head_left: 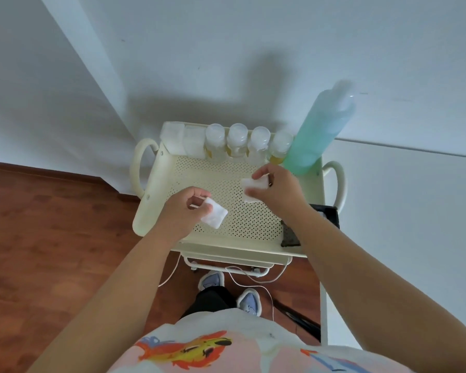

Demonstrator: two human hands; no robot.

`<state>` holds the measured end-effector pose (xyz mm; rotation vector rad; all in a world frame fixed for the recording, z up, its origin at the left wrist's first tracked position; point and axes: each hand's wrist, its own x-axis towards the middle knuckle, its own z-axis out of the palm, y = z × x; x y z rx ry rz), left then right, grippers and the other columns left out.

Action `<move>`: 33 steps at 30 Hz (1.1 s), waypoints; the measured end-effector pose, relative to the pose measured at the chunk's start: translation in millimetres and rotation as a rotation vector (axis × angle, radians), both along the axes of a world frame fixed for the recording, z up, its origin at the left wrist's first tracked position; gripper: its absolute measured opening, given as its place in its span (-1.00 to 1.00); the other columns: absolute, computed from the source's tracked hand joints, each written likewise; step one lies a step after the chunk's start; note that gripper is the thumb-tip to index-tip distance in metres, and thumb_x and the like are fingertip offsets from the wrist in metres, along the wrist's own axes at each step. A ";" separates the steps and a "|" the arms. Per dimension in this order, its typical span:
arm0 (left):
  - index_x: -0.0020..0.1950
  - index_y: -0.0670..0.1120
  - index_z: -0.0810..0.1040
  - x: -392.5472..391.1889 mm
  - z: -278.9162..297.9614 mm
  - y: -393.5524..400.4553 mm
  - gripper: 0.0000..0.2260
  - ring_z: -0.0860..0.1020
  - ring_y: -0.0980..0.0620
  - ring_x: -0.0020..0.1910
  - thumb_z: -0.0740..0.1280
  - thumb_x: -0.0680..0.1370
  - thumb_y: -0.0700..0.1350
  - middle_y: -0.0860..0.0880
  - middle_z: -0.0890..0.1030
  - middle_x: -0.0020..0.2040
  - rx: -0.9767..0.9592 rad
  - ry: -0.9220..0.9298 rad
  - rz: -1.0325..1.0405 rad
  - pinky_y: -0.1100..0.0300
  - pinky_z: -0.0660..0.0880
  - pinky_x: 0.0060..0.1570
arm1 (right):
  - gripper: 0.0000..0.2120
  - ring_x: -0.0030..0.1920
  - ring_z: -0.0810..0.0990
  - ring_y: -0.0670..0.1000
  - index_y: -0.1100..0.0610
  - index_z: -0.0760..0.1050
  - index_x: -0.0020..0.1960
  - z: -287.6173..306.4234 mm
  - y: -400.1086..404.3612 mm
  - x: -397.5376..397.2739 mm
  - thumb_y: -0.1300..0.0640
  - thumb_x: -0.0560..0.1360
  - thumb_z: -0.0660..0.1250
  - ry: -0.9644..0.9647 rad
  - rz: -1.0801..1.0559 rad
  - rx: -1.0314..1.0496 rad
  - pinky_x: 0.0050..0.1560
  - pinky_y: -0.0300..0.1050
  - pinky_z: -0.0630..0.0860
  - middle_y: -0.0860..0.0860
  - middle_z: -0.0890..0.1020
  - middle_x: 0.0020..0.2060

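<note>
White wall and brown wood floor surround a cream cart tray [151, 195] w/ a perforated bottom, where the work is going on. The left hand [182, 212] pinches one white cotton pad [214, 217] between thumb & fingers, held just above the tray's front-left part. The right hand [279, 191] has its fingers curled round a second pad [254, 184] over the tray's middle; it may be more than one layer, can't tell. The two hands are apart, so the pads look already separated.

At the back edge stand four small bottles [237, 141] w/ yellowish liquid and a tall green bottle [316, 130], all apparently capped. So I'd judge this an early stage: pads are in hand, but nothing looks opened or poured, and both pads look dry — wetting or laying them down is probably what's left.
</note>
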<state>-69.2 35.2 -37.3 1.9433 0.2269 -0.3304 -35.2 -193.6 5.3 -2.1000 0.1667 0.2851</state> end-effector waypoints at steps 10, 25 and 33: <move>-0.23 -0.04 0.51 7.8 25.9 -81.6 -0.80 0.58 0.00 -0.11 0.39 0.50 -0.30 0.01 0.59 -0.15 -0.271 -0.001 -0.006 0.27 0.54 -0.27 | -0.71 -0.29 0.45 0.04 -0.08 0.59 0.00 30.2 -117.8 -61.5 0.31 0.50 0.32 0.025 -0.237 0.197 -0.20 -0.10 0.44 0.17 0.55 -0.32; -0.09 0.00 0.68 -2.0 41.8 -107.9 -0.79 0.60 0.06 0.00 0.37 0.53 -0.31 -0.08 0.64 0.06 -0.304 0.047 -0.094 0.33 0.55 -0.21 | -0.74 -0.37 0.47 -0.12 -0.11 0.54 0.02 12.8 -109.2 -71.8 0.19 0.41 0.35 -0.102 -0.110 -0.264 -0.35 -0.38 0.35 -0.06 0.58 -0.26; -0.07 -0.03 0.68 -6.5 43.7 -103.7 -0.80 0.59 -0.02 0.07 0.36 0.54 -0.32 -0.14 0.62 0.11 -0.321 0.061 -0.073 0.28 0.57 -0.14 | -0.78 0.03 0.41 0.11 -0.06 0.62 -0.02 6.2 -102.6 -77.7 0.09 0.34 0.48 -0.296 -0.054 -0.572 0.09 -0.05 0.36 -0.01 0.47 0.03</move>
